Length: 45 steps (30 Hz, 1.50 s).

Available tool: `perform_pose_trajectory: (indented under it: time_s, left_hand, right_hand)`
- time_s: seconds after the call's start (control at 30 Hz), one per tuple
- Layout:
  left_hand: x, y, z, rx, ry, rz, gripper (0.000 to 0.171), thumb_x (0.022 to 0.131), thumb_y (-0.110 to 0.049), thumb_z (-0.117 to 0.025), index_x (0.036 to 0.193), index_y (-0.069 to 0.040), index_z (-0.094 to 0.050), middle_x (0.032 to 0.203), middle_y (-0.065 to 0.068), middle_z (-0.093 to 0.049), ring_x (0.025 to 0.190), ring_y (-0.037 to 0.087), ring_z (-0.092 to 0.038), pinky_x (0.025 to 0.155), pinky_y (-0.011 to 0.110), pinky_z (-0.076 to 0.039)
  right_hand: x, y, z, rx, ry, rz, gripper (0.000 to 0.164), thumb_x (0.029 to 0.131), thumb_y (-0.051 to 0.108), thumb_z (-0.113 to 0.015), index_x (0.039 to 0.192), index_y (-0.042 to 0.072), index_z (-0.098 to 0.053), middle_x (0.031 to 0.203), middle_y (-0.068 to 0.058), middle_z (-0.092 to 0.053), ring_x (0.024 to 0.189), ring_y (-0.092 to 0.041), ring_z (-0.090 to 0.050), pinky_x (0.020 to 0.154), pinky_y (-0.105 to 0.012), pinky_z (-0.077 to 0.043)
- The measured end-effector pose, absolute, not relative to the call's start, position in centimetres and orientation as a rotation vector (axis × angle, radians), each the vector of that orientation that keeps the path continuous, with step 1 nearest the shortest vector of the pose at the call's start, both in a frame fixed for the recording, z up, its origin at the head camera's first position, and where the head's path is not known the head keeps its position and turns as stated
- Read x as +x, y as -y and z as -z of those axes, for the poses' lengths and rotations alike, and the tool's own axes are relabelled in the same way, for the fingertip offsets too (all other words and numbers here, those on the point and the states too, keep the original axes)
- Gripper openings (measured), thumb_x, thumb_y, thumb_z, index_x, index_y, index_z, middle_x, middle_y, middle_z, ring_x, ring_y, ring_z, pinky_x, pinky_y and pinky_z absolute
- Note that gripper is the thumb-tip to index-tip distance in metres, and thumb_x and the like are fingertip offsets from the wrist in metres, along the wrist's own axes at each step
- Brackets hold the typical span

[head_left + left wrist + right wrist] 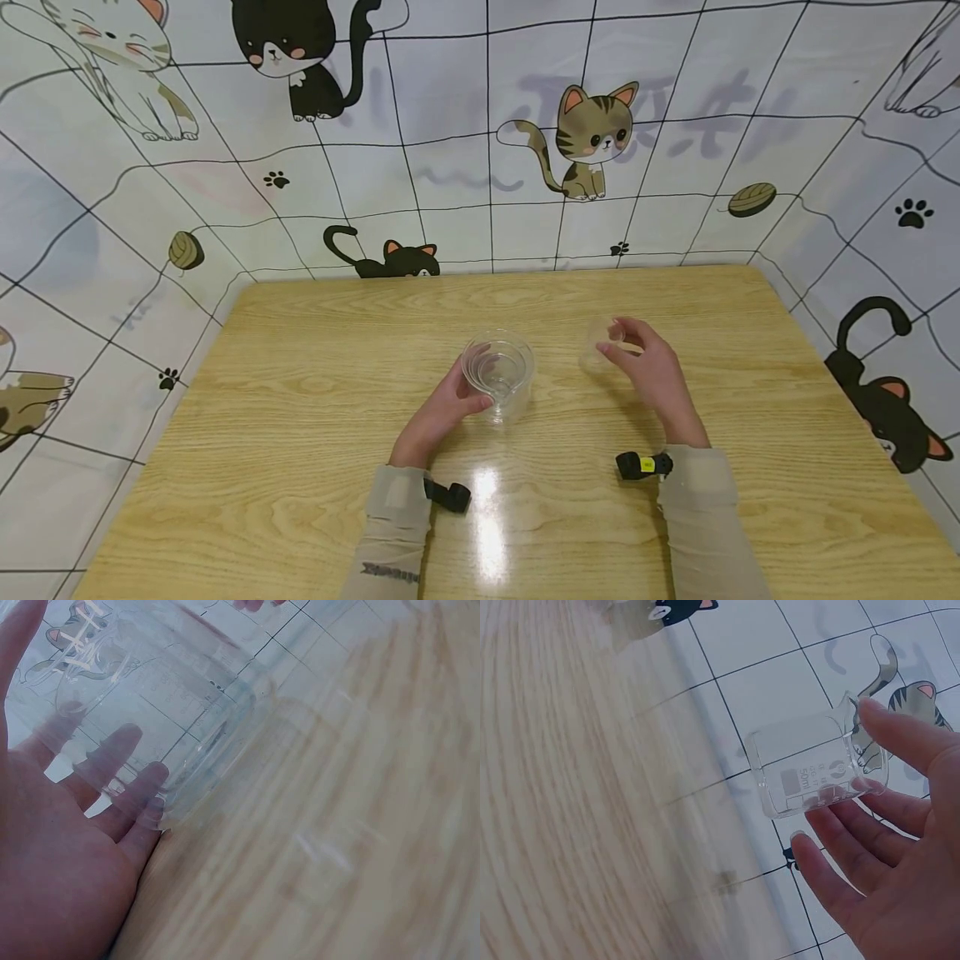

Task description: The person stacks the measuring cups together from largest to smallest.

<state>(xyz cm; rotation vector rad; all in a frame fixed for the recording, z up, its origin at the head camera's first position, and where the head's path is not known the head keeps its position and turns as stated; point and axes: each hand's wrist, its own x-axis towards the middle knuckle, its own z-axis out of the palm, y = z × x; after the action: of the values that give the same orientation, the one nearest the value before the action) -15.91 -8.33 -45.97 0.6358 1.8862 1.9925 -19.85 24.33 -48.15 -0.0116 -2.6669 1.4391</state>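
Observation:
A large clear glass beaker (pixel 517 392) stands near the middle of the wooden table, with rings showing inside its rim; whether another vessel sits in it I cannot tell. My left hand (pixel 447 402) grips its left side, thumb in front and fingers round the back. In the left wrist view those fingers show through the glass of the beaker (pixel 187 712). To the right, my right hand (pixel 652 367) pinches a small clear beaker (pixel 597 343) near its rim. The right wrist view shows this beaker (pixel 795 761) marked 50 ml, apparently held off the table.
The wooden table (pixel 300 417) reaches back to a white cloth wall (pixel 442 175) printed with cats and grid lines. Similar cloth stands at the left and right sides. Each wrist bears a black strap (pixel 450 497) with a small device.

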Motion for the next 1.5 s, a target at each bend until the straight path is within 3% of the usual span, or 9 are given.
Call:
perform_pose_trajectory:
  time_s: [0.17, 0.37, 0.53, 0.7, 1.03, 1.3, 1.5]
  left_hand:
    - [-15.9, 8.4, 45.9, 0.634, -1.887, -1.995, 0.077, 0.079, -0.024, -0.068, 0.141, -0.019, -0.022, 0.141, 0.003, -0.03, 0.131, 0.023, -0.023, 0.105, 0.035, -0.019]
    - [-15.8, 8.4, 45.9, 0.626, -1.885, -1.997, 0.077, 0.079, -0.022, -0.068, 0.141, -0.019, -0.022, 0.141, 0.004, -0.03, 0.131, 0.023, -0.023, 0.104, 0.036, -0.02]
    - [-16.3, 8.4, 46.8, 0.631, -1.873, -2.022, 0.074, 0.079, -0.015, -0.068, 0.14, -0.022, -0.025, 0.14, 0.0, -0.031, 0.13, 0.018, -0.025, 0.105, 0.037, -0.019]
    - [-16.7, 8.5, 48.1, 0.648, -1.898, -2.026, 0.074, 0.078, -0.022, -0.069, 0.139, -0.027, -0.026, 0.139, -0.001, -0.032, 0.129, 0.015, -0.027, 0.104, 0.036, -0.021]
    - [-16.7, 8.5, 48.1, 0.647, -1.913, -2.022, 0.075, 0.078, -0.025, -0.069, 0.139, -0.027, -0.026, 0.141, -0.001, -0.03, 0.13, 0.015, -0.026, 0.105, 0.035, -0.02]
    - [-15.9, 8.4, 46.0, 0.628, -1.875, -2.021, 0.077, 0.079, -0.021, -0.069, 0.141, -0.019, -0.023, 0.142, 0.001, -0.028, 0.131, 0.019, -0.023, 0.105, 0.036, -0.017]
    - [-16.0, 8.4, 46.2, 0.609, -1.879, -2.014, 0.075, 0.08, -0.016, -0.067, 0.14, -0.022, -0.024, 0.14, 0.0, -0.031, 0.13, 0.019, -0.025, 0.105, 0.037, -0.019]
  right_hand:
    - [-17.8, -22.8, 43.7, 0.014, 2.613, -1.592, 0.065, 0.079, 0.047, -0.061, 0.134, 0.02, -0.039, 0.12, 0.001, -0.05, 0.115, -0.016, -0.042, 0.089, -0.038, -0.04]
    - [-17.8, -22.8, 43.4, 0.115, 2.503, -1.698, 0.06, 0.081, 0.035, -0.064, 0.133, 0.018, -0.04, 0.122, -0.005, -0.05, 0.116, -0.019, -0.042, 0.09, -0.035, -0.039]
    - [-16.9, -21.9, 41.3, 0.081, 2.552, -1.653, 0.061, 0.08, 0.044, -0.061, 0.133, 0.021, -0.039, 0.122, -0.002, -0.05, 0.113, -0.019, -0.046, 0.089, -0.04, -0.04]
    - [-16.5, -21.4, 40.4, 0.089, 2.544, -1.668, 0.064, 0.08, 0.044, -0.061, 0.134, 0.021, -0.038, 0.124, -0.001, -0.049, 0.111, -0.023, -0.048, 0.089, -0.04, -0.041]
    - [-16.2, -20.8, 39.7, 0.092, 2.509, -1.716, 0.062, 0.079, 0.043, -0.063, 0.132, 0.022, -0.04, 0.122, 0.004, -0.049, 0.107, -0.019, -0.052, 0.085, -0.033, -0.045]
    - [-16.1, -20.6, 39.2, 0.126, 2.471, -1.758, 0.06, 0.08, 0.035, -0.064, 0.132, 0.019, -0.04, 0.123, 0.001, -0.049, 0.109, -0.019, -0.05, 0.083, -0.02, -0.043]
    - [-15.4, -19.8, 37.8, 0.175, 2.414, -1.804, 0.057, 0.081, 0.028, -0.065, 0.131, 0.014, -0.041, 0.122, -0.002, -0.049, 0.112, -0.021, -0.047, 0.085, -0.017, -0.041]
